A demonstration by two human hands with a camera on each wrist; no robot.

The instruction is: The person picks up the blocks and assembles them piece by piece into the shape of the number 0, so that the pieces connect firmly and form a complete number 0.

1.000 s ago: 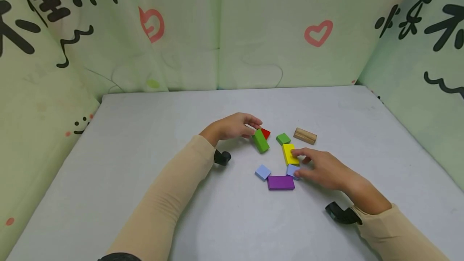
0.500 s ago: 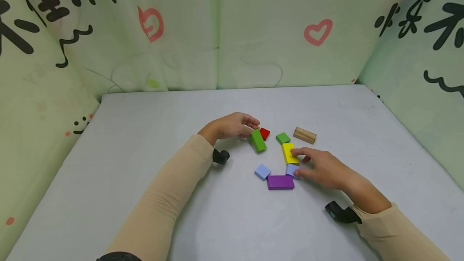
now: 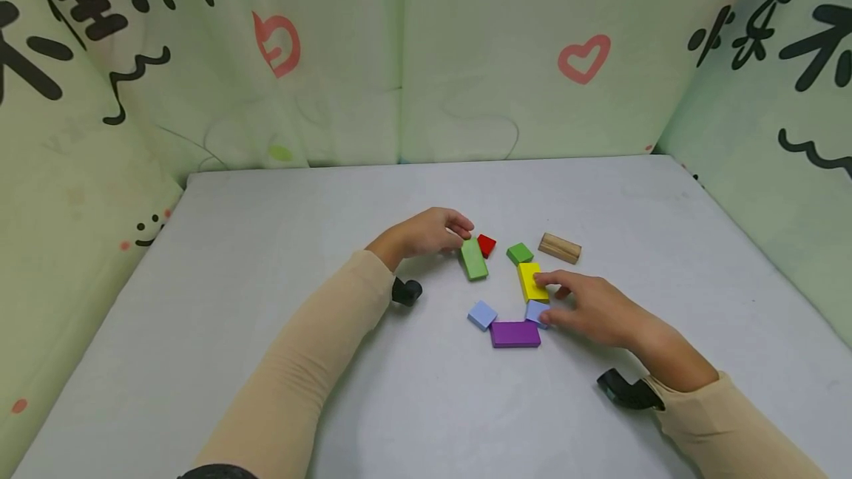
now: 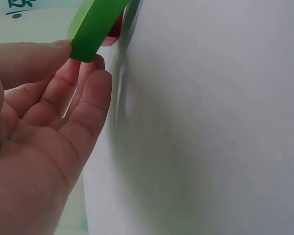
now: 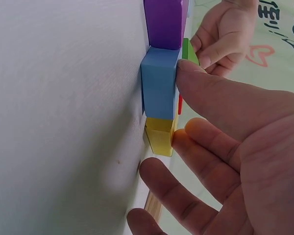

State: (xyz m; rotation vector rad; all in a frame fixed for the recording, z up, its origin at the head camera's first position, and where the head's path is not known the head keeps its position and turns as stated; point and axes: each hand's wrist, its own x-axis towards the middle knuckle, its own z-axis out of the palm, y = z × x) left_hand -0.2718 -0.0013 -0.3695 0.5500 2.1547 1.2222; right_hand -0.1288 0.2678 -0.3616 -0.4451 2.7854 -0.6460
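Note:
My left hand (image 3: 433,231) pinches the far end of a long green block (image 3: 474,259) between thumb and fingers. In the left wrist view, the thumb lies against the corner of that green block (image 4: 95,32). Just behind it is a small red block (image 3: 487,245). My right hand (image 3: 595,309) has its fingers loosely bent. Its thumb touches a light blue block (image 5: 159,81), and a fingertip rests at the yellow block (image 3: 531,283). The blue block sits between the yellow block and a purple block (image 3: 515,335).
A second light blue block (image 3: 482,316) touches the purple block's left corner. A small green block (image 3: 520,254) lies behind the yellow one, with a wooden-coloured block (image 3: 560,248) to its right. All stand on a white table (image 3: 266,220) enclosed by printed curtains (image 3: 466,58).
The left hand has shifted the long green block slightly left, apart from the red block, and turned it a little; its top now looks paler. The right hand stays put.

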